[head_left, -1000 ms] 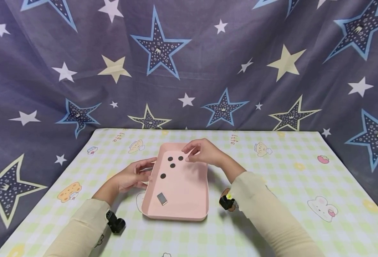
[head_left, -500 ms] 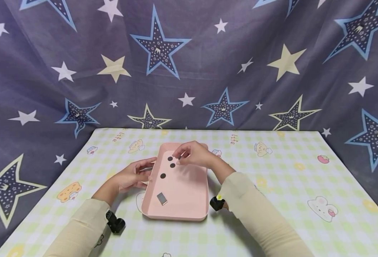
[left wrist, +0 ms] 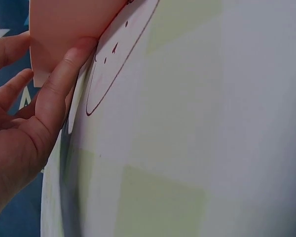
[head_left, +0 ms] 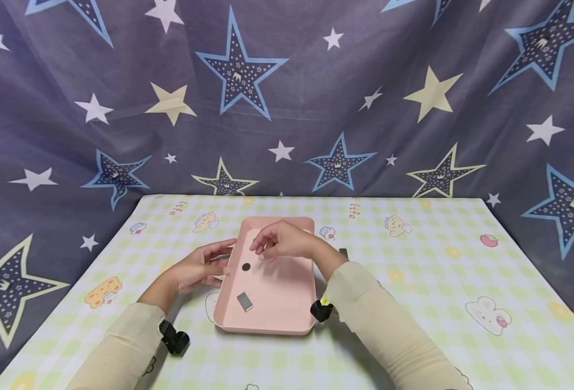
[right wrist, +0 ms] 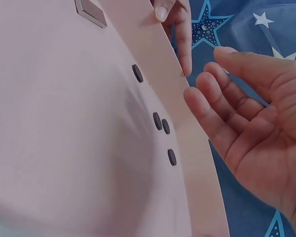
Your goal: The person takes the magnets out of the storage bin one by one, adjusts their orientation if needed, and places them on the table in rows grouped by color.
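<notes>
A pink shallow tray lies on the table. My left hand rests against its left wall, with the thumb touching the outer side in the left wrist view. My right hand hovers over the far part of the tray, fingers loosely bent and nothing held. Several small black discs lie along the tray's left side in the right wrist view. In the head view one black disc shows plainly; my right hand largely hides the others. A grey, shiny rectangular block lies near the tray's near left corner.
A checked tablecloth with printed cartoons covers the table. Behind it hangs a dark star-patterned curtain. Black wrist cameras sit at the left cuff and right cuff. A small dark piece shows beyond the right wrist.
My right hand has moved left and slightly nearer across the tray, now covering discs that showed before. My left hand, the tray and the block have stayed put.
</notes>
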`<state>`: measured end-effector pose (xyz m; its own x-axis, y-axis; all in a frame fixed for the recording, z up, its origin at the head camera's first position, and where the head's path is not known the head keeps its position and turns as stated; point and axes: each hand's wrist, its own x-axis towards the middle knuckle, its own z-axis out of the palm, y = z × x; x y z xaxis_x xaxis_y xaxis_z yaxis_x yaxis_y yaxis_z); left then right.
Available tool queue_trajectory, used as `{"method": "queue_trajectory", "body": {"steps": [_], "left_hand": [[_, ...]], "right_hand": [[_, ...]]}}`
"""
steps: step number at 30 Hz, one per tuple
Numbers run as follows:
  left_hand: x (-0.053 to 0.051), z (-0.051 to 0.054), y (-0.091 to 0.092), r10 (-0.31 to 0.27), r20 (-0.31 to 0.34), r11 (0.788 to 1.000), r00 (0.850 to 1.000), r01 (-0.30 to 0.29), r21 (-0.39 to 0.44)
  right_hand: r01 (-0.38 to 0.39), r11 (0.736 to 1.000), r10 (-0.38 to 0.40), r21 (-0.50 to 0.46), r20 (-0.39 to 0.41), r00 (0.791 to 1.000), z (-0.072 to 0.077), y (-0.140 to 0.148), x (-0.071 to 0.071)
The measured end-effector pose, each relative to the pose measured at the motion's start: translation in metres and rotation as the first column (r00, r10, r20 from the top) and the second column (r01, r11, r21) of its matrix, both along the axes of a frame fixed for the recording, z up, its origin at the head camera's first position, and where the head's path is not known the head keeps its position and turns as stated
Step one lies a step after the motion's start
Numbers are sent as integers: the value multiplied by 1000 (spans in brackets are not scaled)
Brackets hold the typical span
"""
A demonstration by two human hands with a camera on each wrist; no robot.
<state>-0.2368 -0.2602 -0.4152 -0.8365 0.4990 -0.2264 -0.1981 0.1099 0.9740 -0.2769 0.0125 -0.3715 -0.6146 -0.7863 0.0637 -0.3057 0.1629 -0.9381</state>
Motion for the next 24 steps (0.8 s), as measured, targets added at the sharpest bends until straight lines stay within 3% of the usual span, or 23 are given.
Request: {"method": "queue_trajectory", "body": {"steps": [14,24], "left_hand": [[1,1,-1,-5,14,1000,1000,5,16],[1,0,-1,-16,17,999,1000,15,30]], "right_hand": [[-102,993,99,66,46,994,-4,-22,3],[-204,950,171,234,156,973,-17,-33,6]]}}
